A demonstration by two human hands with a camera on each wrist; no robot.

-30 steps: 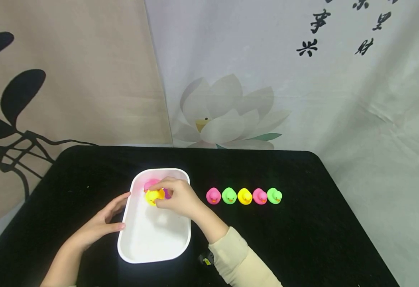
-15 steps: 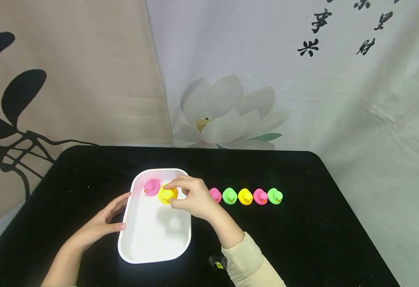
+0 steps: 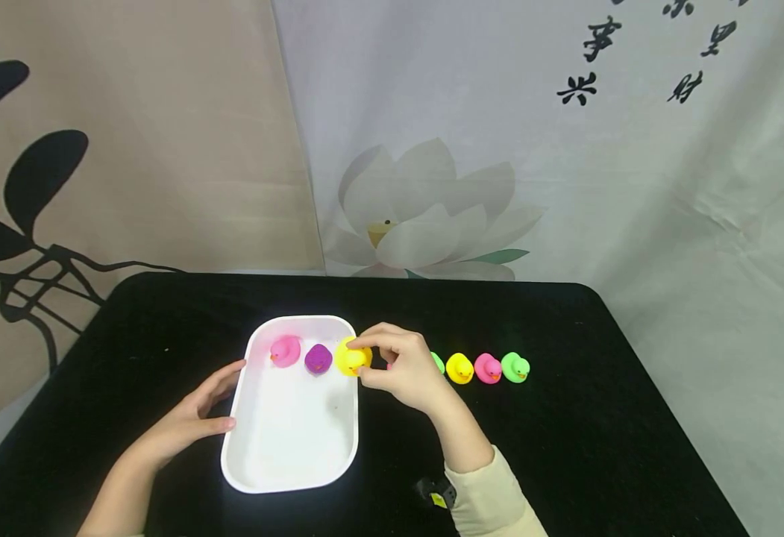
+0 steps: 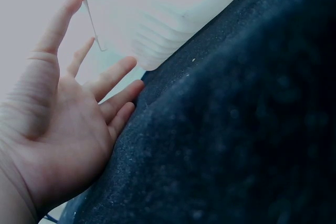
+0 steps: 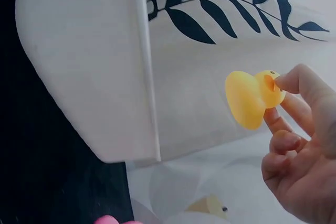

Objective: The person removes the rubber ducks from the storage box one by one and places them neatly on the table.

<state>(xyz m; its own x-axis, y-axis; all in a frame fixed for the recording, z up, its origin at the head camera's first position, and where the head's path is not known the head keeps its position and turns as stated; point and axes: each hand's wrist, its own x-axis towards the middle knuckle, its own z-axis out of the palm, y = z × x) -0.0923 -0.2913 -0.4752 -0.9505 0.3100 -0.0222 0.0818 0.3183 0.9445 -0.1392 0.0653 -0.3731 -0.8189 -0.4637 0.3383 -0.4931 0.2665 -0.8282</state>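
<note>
Between thumb and fingers my right hand (image 3: 401, 367) pinches a yellow rubber duck (image 3: 353, 358), held up over the right rim of a white tray (image 3: 291, 440). In the right wrist view the duck (image 5: 247, 98) is gripped by its head, beside the tray's wall (image 5: 89, 77). My left hand (image 3: 186, 418) rests with spread, fairly straight fingers against the tray's left side; the left wrist view has this hand (image 4: 73, 114) palm showing beside the tray (image 4: 168, 30). Inside the tray sit a pink duck (image 3: 286, 351) and a purple duck (image 3: 318, 359).
Right of the tray stands a row of ducks: a green one (image 3: 438, 363) partly covered by my right hand, then yellow (image 3: 459, 368), pink (image 3: 488, 368) and green (image 3: 515, 367). Another pink duck is mostly hidden behind my fingers. A black cloth (image 3: 600, 447) covers the table.
My right hand has carried the yellow duck rightward from above the tray's middle to its right rim. The purple duck has come into sight. My left hand has stayed put.
</note>
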